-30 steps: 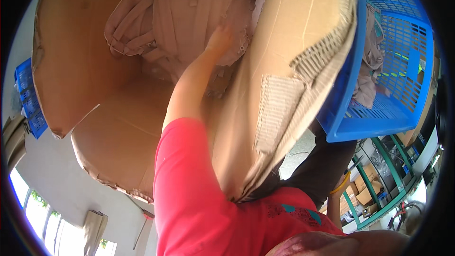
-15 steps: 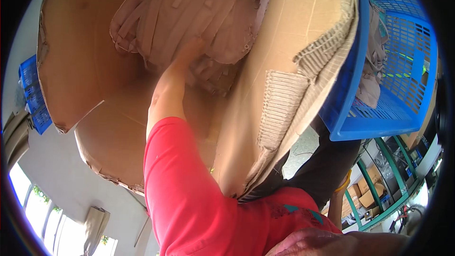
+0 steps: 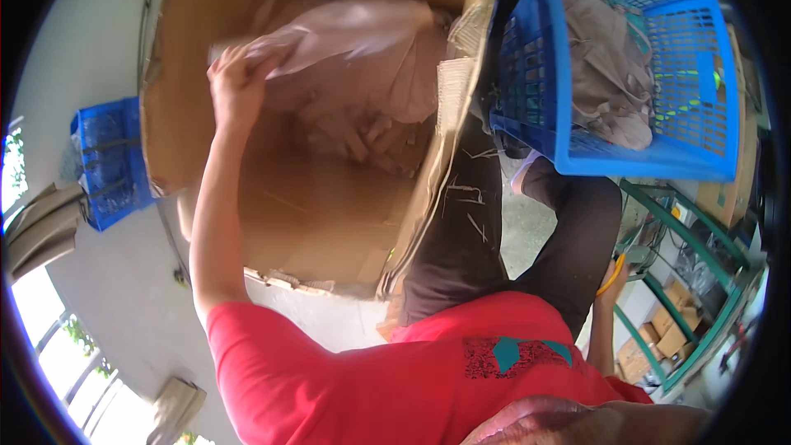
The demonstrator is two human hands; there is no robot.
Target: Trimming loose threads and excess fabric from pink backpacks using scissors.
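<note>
My left hand is closed on one end of a pale pinkish-brown cloth piece, inside a large cardboard box. The cloth is blurred by motion and stretches rightward from my fist over more cloth pieces and strips of the same colour lying in the box. At my right side, low by my thigh, my right hand is closed around a tool with a yellow looped handle; the rest of that tool is hidden, so its kind does not show.
A blue plastic basket with crumpled brownish cloth stands right of the box. Another blue crate is at the far left by the wall. A green metal frame with small cartons is at the right. The box's right edge is torn.
My left hand has moved left from the cloth heap and now grips and lifts one piece's end. The view has shifted, so the basket and my right hand show more.
</note>
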